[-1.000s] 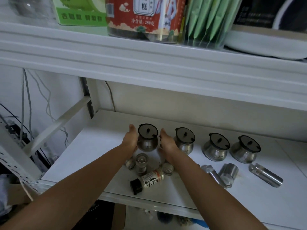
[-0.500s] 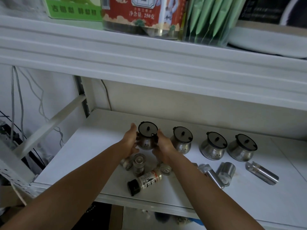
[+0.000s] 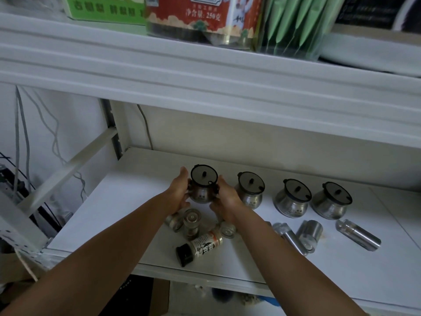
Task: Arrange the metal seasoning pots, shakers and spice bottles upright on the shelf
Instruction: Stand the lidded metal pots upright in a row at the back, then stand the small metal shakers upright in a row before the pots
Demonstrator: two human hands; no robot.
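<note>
My left hand (image 3: 178,193) and my right hand (image 3: 226,199) both clasp a metal seasoning pot (image 3: 202,190) with a dark lid, held just above the white shelf (image 3: 127,197). Three more pots stand upright in a row to the right: one (image 3: 249,190) beside my right hand, then a second (image 3: 292,201) and a third (image 3: 331,200). Below my hands several small spice bottles lie in a heap, among them a clear one (image 3: 191,221) and a labelled bottle with a black cap (image 3: 200,245). Metal shakers lie on their sides at the right (image 3: 309,234) (image 3: 357,234).
The upper shelf (image 3: 205,71) overhangs close above, carrying a red tin (image 3: 205,17), green packets (image 3: 293,23) and a green box (image 3: 102,8). A diagonal brace (image 3: 68,167) and cables (image 3: 22,133) are at the left.
Both hands have closed tighter round the leftmost pot and raised it slightly off the shelf. The other pots, bottles and shakers have stayed where they were.
</note>
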